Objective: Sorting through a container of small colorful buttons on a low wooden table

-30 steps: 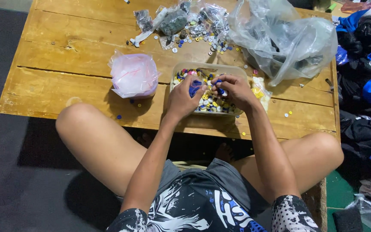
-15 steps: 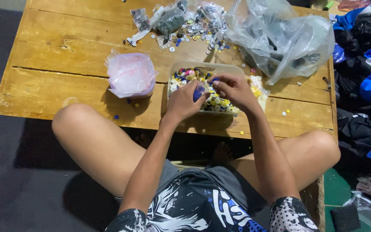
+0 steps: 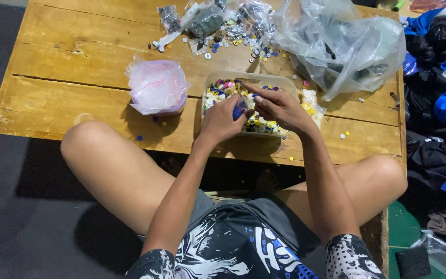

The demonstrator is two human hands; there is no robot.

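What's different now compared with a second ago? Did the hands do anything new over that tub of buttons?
The left hand has lifted slightly off the buttons and pinches a small blue piece. The right hand has shifted a little left to meet it, fingers on the same piece. The clear tub, the pink bag and the big clear plastic bag stayed put on the wooden table.

Worn, scratched wooden table [image 3: 78, 77]; clear plastic tub [image 3: 280, 82] of glossy buttons [image 3: 223, 88]; crinkled glossy bag [image 3: 352, 46].
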